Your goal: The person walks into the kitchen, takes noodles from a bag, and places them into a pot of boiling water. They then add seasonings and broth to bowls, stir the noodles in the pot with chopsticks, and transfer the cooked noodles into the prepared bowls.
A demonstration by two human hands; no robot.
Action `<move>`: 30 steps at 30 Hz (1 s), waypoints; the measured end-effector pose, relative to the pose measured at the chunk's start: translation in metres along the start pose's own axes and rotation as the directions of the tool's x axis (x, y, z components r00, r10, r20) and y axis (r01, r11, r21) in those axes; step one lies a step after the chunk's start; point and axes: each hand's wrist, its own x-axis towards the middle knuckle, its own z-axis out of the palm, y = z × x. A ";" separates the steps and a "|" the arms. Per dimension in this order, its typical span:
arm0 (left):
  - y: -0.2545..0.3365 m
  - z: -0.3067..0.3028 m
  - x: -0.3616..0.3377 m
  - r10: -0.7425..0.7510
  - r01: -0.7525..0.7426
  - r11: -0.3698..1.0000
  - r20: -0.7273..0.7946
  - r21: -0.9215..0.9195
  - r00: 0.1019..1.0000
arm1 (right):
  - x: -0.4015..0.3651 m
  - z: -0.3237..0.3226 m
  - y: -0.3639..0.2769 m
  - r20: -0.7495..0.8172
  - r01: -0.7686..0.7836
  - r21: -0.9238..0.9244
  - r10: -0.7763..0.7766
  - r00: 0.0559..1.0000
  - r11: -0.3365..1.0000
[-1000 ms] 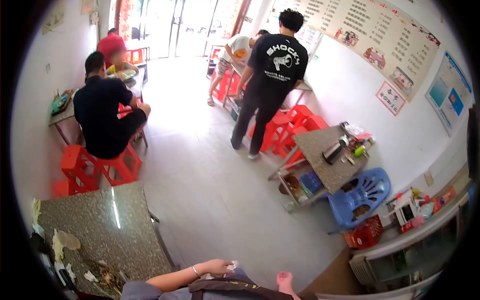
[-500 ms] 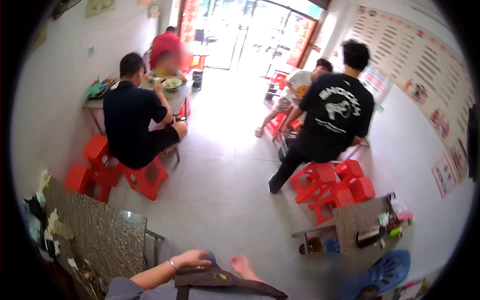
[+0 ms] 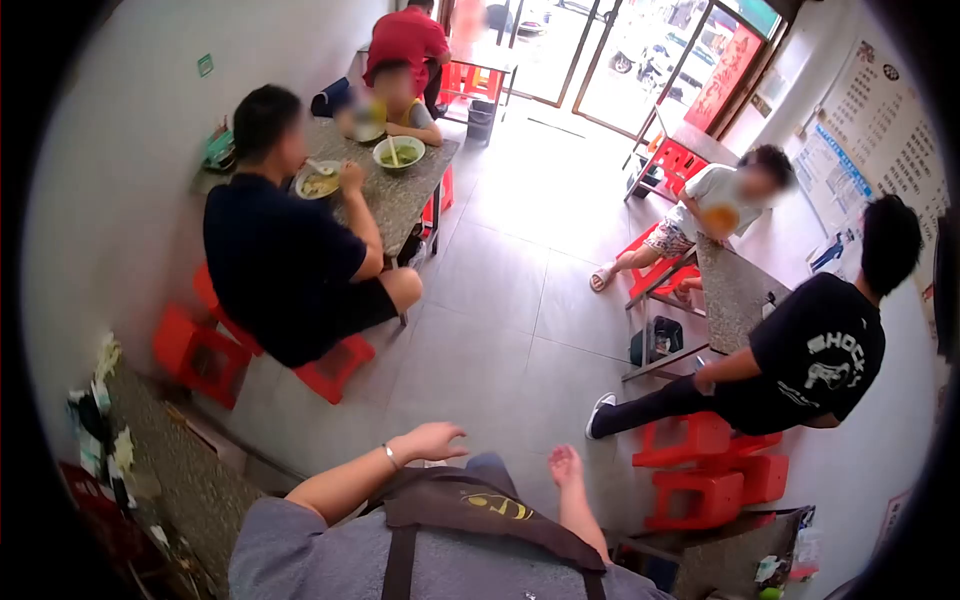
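Observation:
Both my hands are out in front of my dark apron (image 3: 480,505), above the tiled floor. My left hand (image 3: 432,441), with a bracelet (image 3: 390,454) at the wrist, has its fingers loosely stretched to the right and holds nothing. To its right, my right hand (image 3: 565,466) is raised with fingers loosely bent and nothing visible in it. Neither hand touches a table; the apron is nearest to both.
A speckled table (image 3: 190,475) with litter stands left, another table (image 3: 715,560) at lower right. Red stools (image 3: 690,440) stand beside a person in a black shirt (image 3: 820,350). At left, a person in dark clothes (image 3: 285,250) eats from a bowl (image 3: 318,182). Floor tiles (image 3: 480,350) run toward the glass doors.
My view has moved forward, bringing the seated diners and doorway closer. My hands and apron appear higher in view. The person in the black shirt now appears farther right, bent toward the table.

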 end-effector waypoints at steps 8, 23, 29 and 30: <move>-0.019 -0.157 0.256 -0.040 0.039 0.999 0.060 0.026 0.997 | 0.171 0.079 -0.218 -0.487 -0.063 -0.400 -0.153 0.860 0.914; -0.116 -0.464 0.713 -0.107 0.115 0.978 0.055 -0.177 0.993 | 0.580 0.718 -0.494 0.499 0.524 -0.699 -0.193 0.845 0.487; -0.085 -0.677 0.943 -0.006 0.007 0.998 -0.005 0.062 1.000 | 0.675 0.665 -0.610 0.097 0.214 -0.740 -0.214 0.972 0.638; -0.080 -0.699 0.979 0.053 -0.051 0.994 -0.014 0.099 0.998 | 0.667 0.658 -0.641 -0.060 0.044 -0.776 -0.142 0.988 0.629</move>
